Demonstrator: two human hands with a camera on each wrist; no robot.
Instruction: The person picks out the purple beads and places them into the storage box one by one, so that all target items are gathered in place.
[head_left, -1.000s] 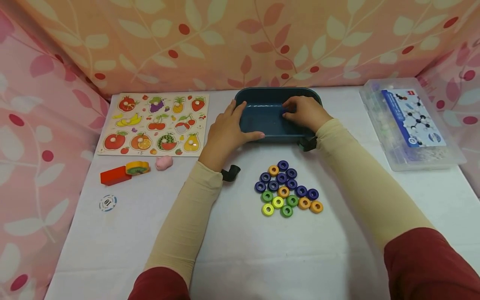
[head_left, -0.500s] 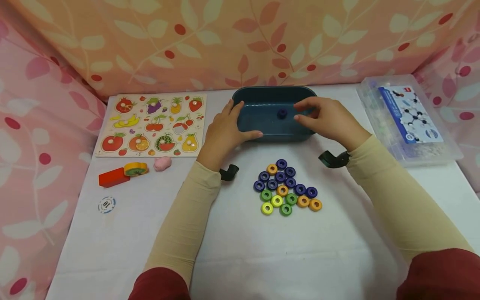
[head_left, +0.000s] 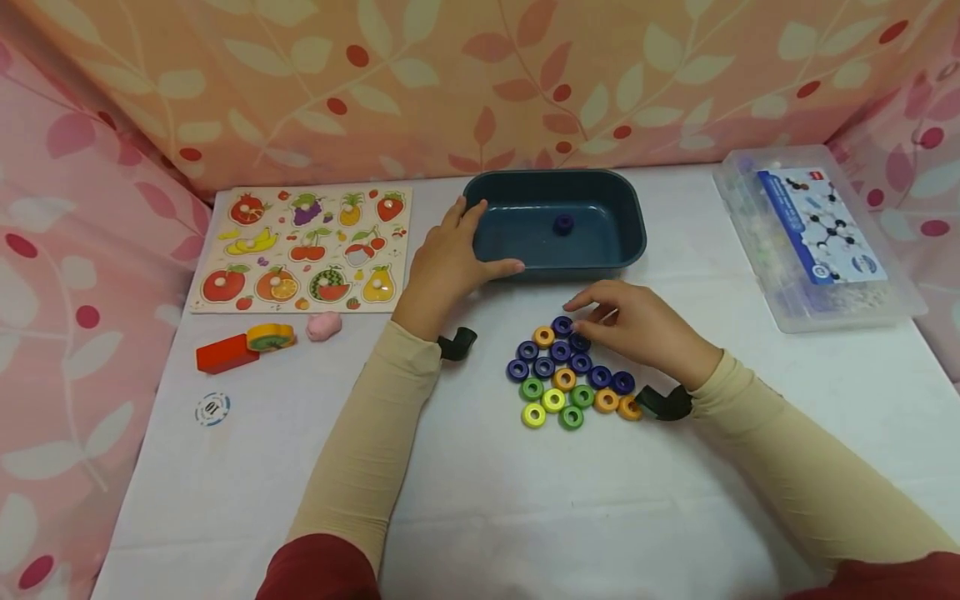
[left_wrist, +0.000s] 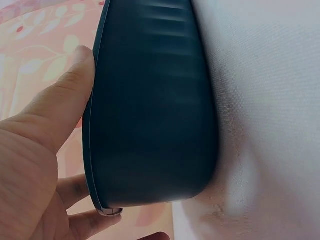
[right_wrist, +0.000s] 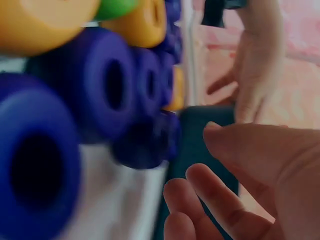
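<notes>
My left hand lies at the left end of a dark teal tray, fingers spread, with the thumb along its near rim. The left wrist view shows that thumb against the rim of the tray. Inside the tray sits one purple ring-shaped bead. My right hand hovers at the far right side of a bead cluster, fingertips around a purple bead. A gap shows between the right thumb and fingers, with nothing held. Other purple, orange, green and yellow beads lie close together.
A wooden fruit puzzle board lies at the back left. Before it are a red block, a yellow-rimmed toy slice, a pink lump and a round chip. A clear plastic case stands at the right.
My right hand has let go of a purple bead inside the tray, drawn back to the right, then come down to the bead cluster. The left hand has stayed at the tray.
</notes>
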